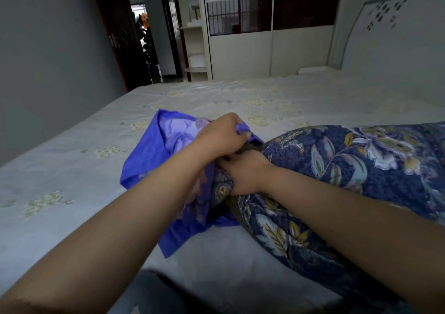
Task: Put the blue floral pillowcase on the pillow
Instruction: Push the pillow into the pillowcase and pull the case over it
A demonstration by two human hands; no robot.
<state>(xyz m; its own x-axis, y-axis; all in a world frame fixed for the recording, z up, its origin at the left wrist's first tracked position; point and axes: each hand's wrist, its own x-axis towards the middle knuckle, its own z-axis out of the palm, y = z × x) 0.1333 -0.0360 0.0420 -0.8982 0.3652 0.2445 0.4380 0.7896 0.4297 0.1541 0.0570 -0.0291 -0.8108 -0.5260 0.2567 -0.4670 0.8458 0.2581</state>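
A bright blue pillowcase with pale purple flowers lies bunched on the bed, left of centre. A long pillow in dark navy floral fabric stretches from the centre to the right edge. My left hand pinches the upper edge of the pillowcase's opening. My right hand grips the left end of the pillow, right at that opening. The pillow's tip sits just inside the blue cloth; how far it goes in is hidden by my hands.
The bed has a pale sheet with faint yellow-green motifs. A headboard stands at the far right, a wardrobe with sliding doors behind, and an open dark doorway at the back left. My knee shows at the bottom.
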